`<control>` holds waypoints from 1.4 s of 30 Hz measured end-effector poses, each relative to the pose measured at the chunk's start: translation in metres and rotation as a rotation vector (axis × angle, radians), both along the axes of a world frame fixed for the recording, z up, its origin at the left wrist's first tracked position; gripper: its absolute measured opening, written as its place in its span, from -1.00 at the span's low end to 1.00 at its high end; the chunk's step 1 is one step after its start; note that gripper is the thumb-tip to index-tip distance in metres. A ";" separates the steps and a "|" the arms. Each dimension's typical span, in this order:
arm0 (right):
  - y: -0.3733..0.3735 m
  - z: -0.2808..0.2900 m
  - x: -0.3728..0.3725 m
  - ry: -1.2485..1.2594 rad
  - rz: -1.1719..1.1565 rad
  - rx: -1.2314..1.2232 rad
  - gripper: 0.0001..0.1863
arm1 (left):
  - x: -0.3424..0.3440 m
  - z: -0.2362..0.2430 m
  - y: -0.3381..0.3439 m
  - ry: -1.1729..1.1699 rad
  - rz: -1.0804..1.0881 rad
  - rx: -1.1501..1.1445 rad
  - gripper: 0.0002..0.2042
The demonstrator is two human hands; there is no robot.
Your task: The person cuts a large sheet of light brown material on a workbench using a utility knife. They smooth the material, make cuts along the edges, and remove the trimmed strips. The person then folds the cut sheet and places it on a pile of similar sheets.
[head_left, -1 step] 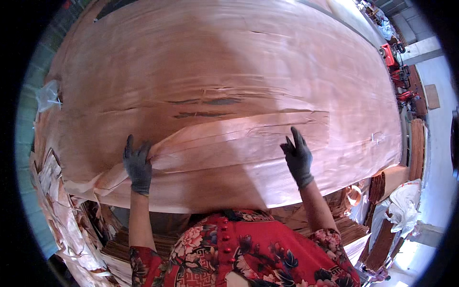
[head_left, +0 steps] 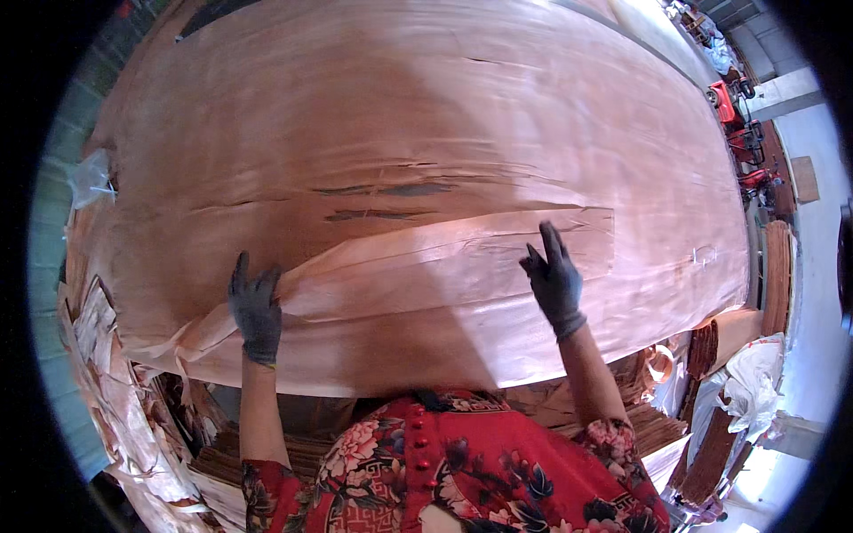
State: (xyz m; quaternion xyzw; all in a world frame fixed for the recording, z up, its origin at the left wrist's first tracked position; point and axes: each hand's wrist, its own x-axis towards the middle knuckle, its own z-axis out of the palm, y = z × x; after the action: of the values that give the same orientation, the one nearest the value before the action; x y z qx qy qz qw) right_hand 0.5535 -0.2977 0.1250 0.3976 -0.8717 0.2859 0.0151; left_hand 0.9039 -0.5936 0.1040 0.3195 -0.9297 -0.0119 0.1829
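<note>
A very wide sheet of thin reddish wood veneer point(head_left: 426, 124) covers the stack in front of me, with dark splits near its middle. On it, close to the front edge, lies a narrower veneer strip point(head_left: 444, 258). My left hand point(head_left: 256, 311), in a dark grey glove, grips the strip's wrinkled left end. My right hand point(head_left: 553, 280), also gloved, rests flat on the strip near its right part with its fingers spread and holds nothing. My red flowered sleeves come in from below.
Torn veneer scraps and plastic point(head_left: 115, 391) pile up at the left. Stacks of veneer point(head_left: 711, 453) and a white sack point(head_left: 755, 382) stand at the lower right. A red machine point(head_left: 730, 99) sits far right on a grey floor.
</note>
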 end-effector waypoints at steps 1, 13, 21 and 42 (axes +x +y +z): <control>-0.017 0.004 -0.009 0.066 0.041 0.030 -0.36 | 0.004 0.008 -0.003 0.008 -0.042 -0.017 -0.68; -0.097 0.102 -0.057 0.461 0.198 -0.283 -0.83 | -0.006 0.140 -0.083 0.045 -0.091 -0.521 -0.76; -0.023 0.011 0.023 0.153 0.380 0.180 -0.76 | 0.071 -0.035 -0.065 -0.042 0.053 -0.262 -0.74; -0.055 -0.030 0.034 0.024 0.246 0.270 -0.40 | 0.140 -0.079 -0.018 0.241 0.171 0.486 -0.54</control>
State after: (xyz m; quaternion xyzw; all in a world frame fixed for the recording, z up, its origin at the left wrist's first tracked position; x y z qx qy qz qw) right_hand 0.5870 -0.3527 0.0952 0.5032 -0.8466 0.1612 -0.0633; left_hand 1.0435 -0.6117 0.0253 0.4277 -0.8407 -0.2569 0.2104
